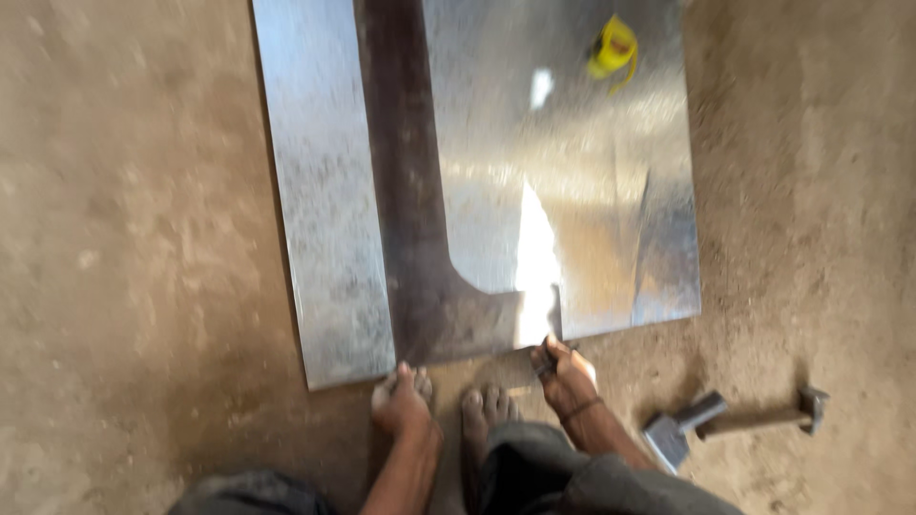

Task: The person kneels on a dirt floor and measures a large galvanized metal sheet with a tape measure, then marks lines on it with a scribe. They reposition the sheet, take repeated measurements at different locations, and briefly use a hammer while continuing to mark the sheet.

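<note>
Shiny metal sheet (572,191) lies flat on the dirt floor (143,238). Both hands, left (403,405) and right (563,372), grip its near edge at 6 o'clock; hammer (687,429) at 4 o'clock.

Large galvanised metal sheet (572,191), shiny and mottled grey, lying flat on the dirt floor with its near edge just in front of the feet. Crossed lengthwise by a dark, dull band that widens in a curve toward the near edge; bright glare streak close to that edge, picture blurred throughout. Near edge touched at two places: by the left hand (401,401) at the corner and by the right hand (565,377) further along.
</note>
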